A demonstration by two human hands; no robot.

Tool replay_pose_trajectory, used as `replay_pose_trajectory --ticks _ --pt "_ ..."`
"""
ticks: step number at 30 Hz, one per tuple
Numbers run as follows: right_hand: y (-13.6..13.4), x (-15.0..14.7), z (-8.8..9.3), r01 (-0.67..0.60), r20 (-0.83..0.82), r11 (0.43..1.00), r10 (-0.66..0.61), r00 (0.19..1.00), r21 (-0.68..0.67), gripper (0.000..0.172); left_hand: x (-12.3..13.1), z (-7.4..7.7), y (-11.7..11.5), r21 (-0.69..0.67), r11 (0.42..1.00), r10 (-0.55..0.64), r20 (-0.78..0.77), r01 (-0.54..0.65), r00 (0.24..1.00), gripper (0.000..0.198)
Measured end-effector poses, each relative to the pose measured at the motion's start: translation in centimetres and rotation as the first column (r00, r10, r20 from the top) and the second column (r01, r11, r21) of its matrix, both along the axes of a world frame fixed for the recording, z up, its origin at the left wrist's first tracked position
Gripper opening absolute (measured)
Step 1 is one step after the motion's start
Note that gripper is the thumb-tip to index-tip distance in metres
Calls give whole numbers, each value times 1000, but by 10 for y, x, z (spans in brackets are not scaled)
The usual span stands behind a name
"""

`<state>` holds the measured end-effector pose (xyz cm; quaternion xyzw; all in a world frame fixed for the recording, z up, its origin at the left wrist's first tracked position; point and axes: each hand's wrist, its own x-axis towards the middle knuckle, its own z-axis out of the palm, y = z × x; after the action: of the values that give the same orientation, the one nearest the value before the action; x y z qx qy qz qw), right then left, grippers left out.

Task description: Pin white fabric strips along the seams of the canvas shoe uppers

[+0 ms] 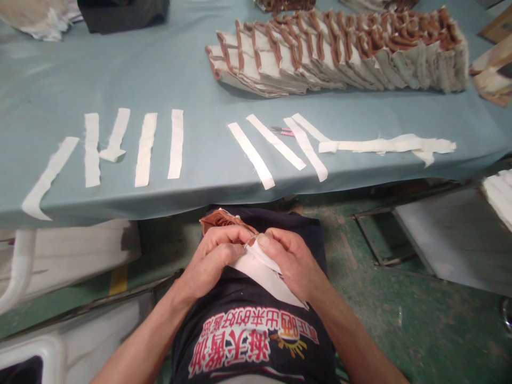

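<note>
Over my lap, a piece of cream fabric (262,269) with brown material (224,218) bunched at its far end is gripped between both hands. My left hand (224,248) pinches its left edge with thumb and forefinger. Close beside it, my right hand (290,258) presses a folded white part of the fabric under the thumb, fingers curled beneath. A small brown patch shows between the two thumbs. The lower corner of the cream fabric hangs toward my right wrist. My fingers cover much of the piece, so its full shape is hidden.
Loose white fabric strips (176,144) lie across the blue-covered table (208,160). Pink-handled thread snips (283,131) rest among them. A long row of folded brown and cream fabric pieces (336,53) stands at the back. A metal frame (376,240) is at right.
</note>
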<state>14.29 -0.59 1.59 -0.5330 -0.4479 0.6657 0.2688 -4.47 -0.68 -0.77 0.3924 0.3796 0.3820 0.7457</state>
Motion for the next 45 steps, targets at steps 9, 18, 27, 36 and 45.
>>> replay_pose_trajectory --ticks 9,18,27,36,45 --pt "2 1 -1 3 34 1000 -3 999 4 46 1 9 0 34 999 -31 -69 33 997 13" --pt "2 -2 -2 2 40 1000 -2 999 0 44 5 6 -6 50 998 49 -149 -42 988 25" --pt "2 -3 -1 13 89 999 -18 996 49 42 13 11 -5 59 990 137 -217 -127 967 20" --pt "4 -3 -3 43 115 991 -58 992 126 41 21 28 -5 236 963 223 -430 -130 875 14" --pt "8 1 6 -105 277 986 66 959 127 27 28 29 -16 557 830 390 -623 33 678 20"
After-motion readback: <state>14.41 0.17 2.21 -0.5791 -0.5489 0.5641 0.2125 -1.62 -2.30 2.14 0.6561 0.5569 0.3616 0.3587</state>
